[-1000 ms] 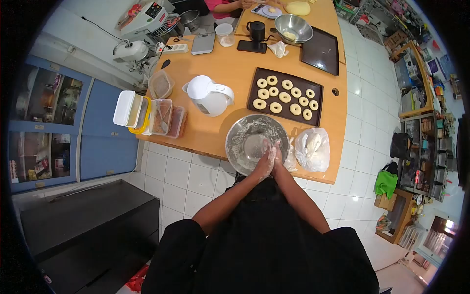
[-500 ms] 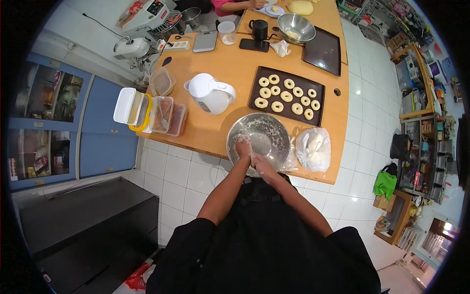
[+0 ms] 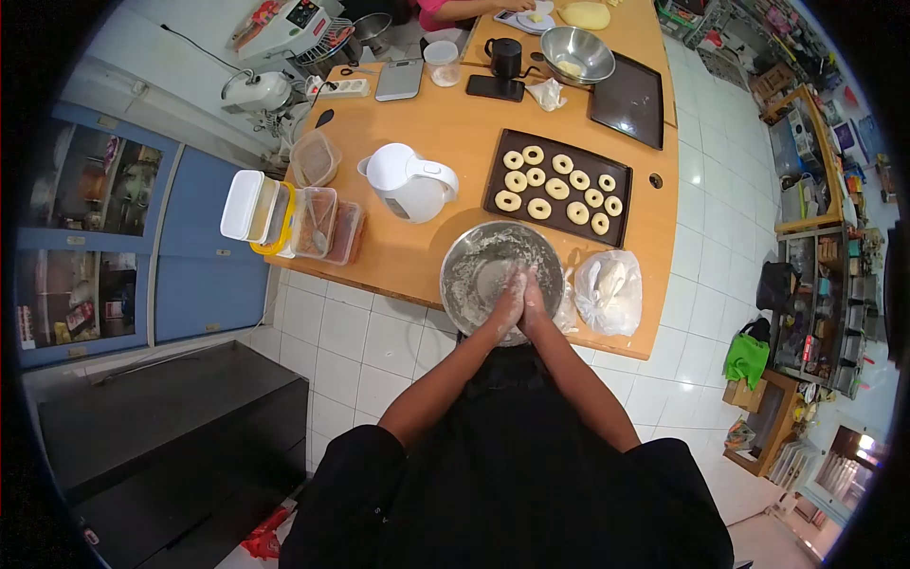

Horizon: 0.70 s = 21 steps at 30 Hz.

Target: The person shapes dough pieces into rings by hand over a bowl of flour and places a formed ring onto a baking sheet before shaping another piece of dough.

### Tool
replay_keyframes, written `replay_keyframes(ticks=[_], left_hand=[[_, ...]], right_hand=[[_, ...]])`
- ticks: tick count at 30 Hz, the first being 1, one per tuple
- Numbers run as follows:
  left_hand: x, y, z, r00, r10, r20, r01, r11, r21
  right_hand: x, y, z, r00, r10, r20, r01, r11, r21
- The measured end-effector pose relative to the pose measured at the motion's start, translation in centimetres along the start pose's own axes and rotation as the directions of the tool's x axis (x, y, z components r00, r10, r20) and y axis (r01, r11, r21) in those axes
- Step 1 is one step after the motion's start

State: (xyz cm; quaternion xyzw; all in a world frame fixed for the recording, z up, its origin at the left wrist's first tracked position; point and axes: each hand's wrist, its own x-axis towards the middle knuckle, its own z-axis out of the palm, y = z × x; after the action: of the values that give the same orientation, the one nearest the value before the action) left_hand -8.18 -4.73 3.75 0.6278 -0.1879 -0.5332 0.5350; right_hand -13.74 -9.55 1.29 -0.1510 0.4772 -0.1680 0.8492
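Note:
Palm to palm over a steel mixing bowl (image 3: 460,284), my left hand (image 3: 510,302) and my right hand (image 3: 535,303) are pressed against each other. Both have straight fingers that point toward the far side of the bowl. Whitish flour or dough residue coats them, and no lump of dough shows between them. Smears of the same residue cover the bowl's inner wall. Beyond the bowl lies a dark baking tray (image 3: 559,226) with several ring-shaped doughs (image 3: 557,190). A plastic bag (image 3: 609,292) holding something pale rests right of the bowl.
A white electric kettle (image 3: 408,185) stands left of the tray, and plastic containers (image 3: 318,223) line the table's left edge. Farther back are a kitchen scale (image 3: 398,80), a black pot (image 3: 505,59), another steel bowl (image 3: 578,55) and a second tray (image 3: 628,104). A person's pink sleeve (image 3: 450,11) shows at the far end.
My hands have come from the bowl's left and near side to its right half. One was gripping near the other's wrist or fingers; now the palms meet flat.

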Motion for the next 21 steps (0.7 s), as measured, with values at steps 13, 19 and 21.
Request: replay_keyframes(ticks=[13, 19, 21], left_hand=[[4.7, -6.3, -2.9, 0.985, 0.14, -0.097, -0.119, 0.973, 0.197], [3.4, -5.2, -2.1, 0.913, 0.3, -0.278, -0.188, 0.912, 0.365], [2.7, -4.7, -2.0, 0.902, 0.343, -0.262, -0.265, 0.919, 0.292]], right_hand=[[-1.8, 0.6, 1.8, 0.924, -0.2, 0.324, 0.188, 0.98, 0.07], [-2.4, -0.2, 2.5, 0.952, -0.198, 0.234, 0.186, 0.98, 0.069], [-2.7, -0.3, 2.7, 0.954, -0.235, 0.188, 0.249, 0.967, -0.06]])
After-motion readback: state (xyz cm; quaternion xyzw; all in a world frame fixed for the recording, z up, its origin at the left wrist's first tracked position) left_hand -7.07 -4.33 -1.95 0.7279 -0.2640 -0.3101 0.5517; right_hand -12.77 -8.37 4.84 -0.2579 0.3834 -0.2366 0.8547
